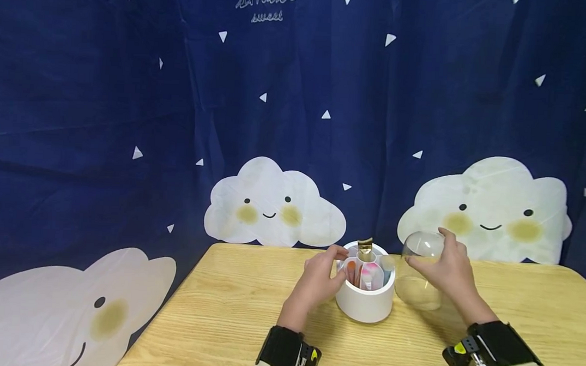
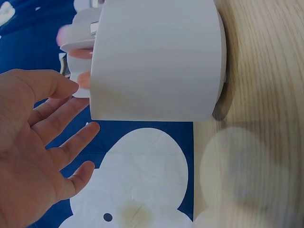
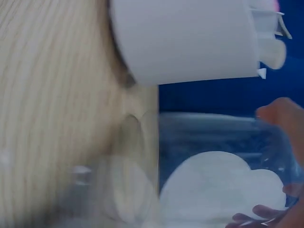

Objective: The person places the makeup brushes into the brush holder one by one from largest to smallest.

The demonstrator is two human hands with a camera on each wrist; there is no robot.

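Note:
A white round makeup brush holder (image 1: 364,303) stands upright on the wooden table, with several brushes in its inner compartments. Pink-and-white bristles (image 1: 369,275), an orange tip and a gold piece (image 1: 365,247) show above its rim. At the holder's left rim is my left hand (image 1: 318,277), its fingers loosely spread; the left wrist view puts the thumb tip beside the inserts (image 2: 81,78). To the right, my right hand (image 1: 448,266) grips a clear domed cover (image 1: 418,289) near its rounded top, thumb and fingers on opposite sides. The cover is upright beside the holder.
Pale wooden tabletop (image 1: 228,306) spreads out on both sides of the holder. Behind it hangs a dark blue curtain (image 1: 285,133) printed with smiling clouds and white triangles, its lower part meeting the table's back edge.

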